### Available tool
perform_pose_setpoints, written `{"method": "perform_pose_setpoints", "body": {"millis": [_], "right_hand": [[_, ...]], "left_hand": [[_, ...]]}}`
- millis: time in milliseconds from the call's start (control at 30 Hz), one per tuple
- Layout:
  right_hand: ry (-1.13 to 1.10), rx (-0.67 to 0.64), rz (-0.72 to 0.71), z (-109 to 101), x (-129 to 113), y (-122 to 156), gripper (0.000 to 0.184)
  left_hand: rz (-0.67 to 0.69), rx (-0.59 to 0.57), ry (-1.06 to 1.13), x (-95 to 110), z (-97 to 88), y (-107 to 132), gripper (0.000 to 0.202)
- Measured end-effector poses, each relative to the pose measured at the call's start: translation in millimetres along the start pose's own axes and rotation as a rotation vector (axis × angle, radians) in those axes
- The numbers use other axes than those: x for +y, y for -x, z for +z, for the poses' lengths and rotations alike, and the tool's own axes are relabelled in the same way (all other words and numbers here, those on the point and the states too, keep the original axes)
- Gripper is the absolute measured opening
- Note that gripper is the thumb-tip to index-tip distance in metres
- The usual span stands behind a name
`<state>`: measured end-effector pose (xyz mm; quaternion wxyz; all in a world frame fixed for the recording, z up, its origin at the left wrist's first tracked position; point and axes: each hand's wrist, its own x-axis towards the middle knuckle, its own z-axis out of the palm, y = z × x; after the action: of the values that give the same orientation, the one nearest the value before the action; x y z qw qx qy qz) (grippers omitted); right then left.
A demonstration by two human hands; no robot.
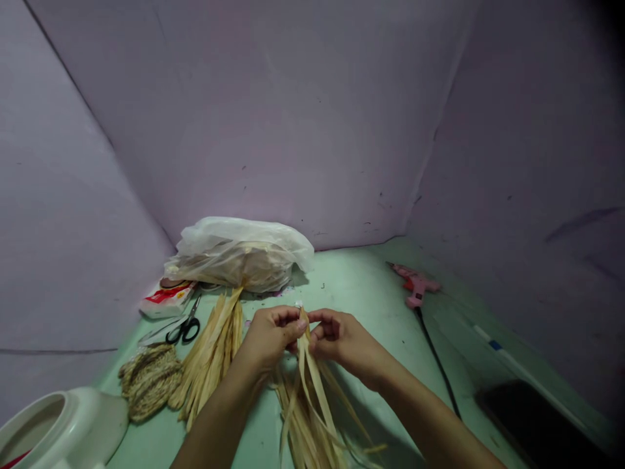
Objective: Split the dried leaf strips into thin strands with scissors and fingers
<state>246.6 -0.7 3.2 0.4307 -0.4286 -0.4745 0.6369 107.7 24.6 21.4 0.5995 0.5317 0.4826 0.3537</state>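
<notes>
Near the middle of the table, my left hand (276, 335) pinches the top end of a bundle of pale dried fibre strips (317, 397). Close against it, my right hand (336, 339) has its fingers curled at the same end, thumb and forefinger on the strips. The long tails hang and spread toward me over the table. A small whitish bit shows at the bundle's tip, too small to make out. Left of my left hand lies a second bundle of dried strips (209, 365).
Black-handled scissors (184, 329), a coiled braided rope (151, 381), a red and white box (168, 296) and a white pot (92, 417) stand at left. Behind is a filled plastic bag (244, 251). At right lie a pink glue gun (415, 283) with its cord and a dark flat object (532, 423).
</notes>
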Motion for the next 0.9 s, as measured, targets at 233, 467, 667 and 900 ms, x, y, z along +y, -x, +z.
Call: {"method": "perform_pose_setpoints", "body": {"millis": [233, 467, 667, 900], "right_hand": [[-0.086, 0.041, 0.086, 1, -8, 2, 0.034], [-0.024, 0.002, 0.057, -2, 2, -2, 0.031], [0.122, 0.076, 0.087, -3, -6, 1, 0.029], [-0.046, 0.1, 0.195, -3, -15, 5, 0.023]], "left_hand": [[-0.053, -0.064, -0.003, 0, -3.7, -2, 0.025], [-0.061, -0.047, -0.016, -4, -3.1, -4, 0.023], [-0.062, -0.001, -0.035, 0, 1.0, -2, 0.024], [-0.054, 0.059, 0.001, -1, 3.0, -1, 0.019]]}}
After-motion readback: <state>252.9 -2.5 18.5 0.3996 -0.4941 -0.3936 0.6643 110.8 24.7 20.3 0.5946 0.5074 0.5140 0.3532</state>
